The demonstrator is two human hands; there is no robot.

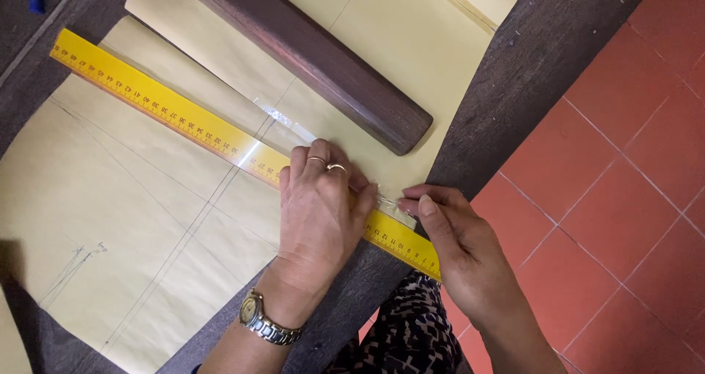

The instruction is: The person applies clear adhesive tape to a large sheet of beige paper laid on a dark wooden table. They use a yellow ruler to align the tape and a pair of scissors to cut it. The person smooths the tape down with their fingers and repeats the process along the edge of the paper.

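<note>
Patterned fabric (411,337) covers our lap at the table's edge, just below our two hands. Our left hand (319,212), a metal watch (264,321) on its wrist and rings on two fingers, lies flat and unclenched, pressing the long yellow ruler (169,113) down onto the tan pattern paper (110,220). Our right hand (459,245) pinches the end of a strip of clear tape (294,128), which runs along the ruler's far edge across a seam in the paper. Pencil lines cross the sheet. Beyond the ruler, a dark wooden bar (323,58) rests diagonally on the paper, on the dark table (514,73) above red floor tiles (624,198).
</note>
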